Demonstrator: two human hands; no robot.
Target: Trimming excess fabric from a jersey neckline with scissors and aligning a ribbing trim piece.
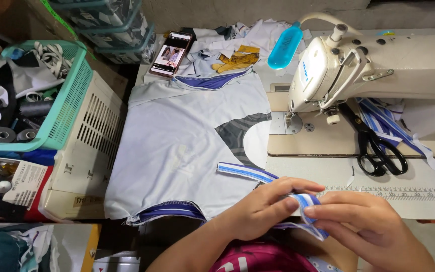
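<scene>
Left hand [268, 204] and right hand [363, 221]: palms down, fingertips meeting, both pinching a folded blue-and-white striped band [305, 201] beside a pale jersey [177, 146].

black scissors [376, 146] by sewing machine [378, 65], phone [171, 53], teal basket [71, 95] w/ prob. thread spools [2, 134].

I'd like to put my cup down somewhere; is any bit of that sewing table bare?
Bare table lies between the shirt, scissors and both hands, left hand, right hand. The back edge near the phone is crowded with scraps.
</scene>
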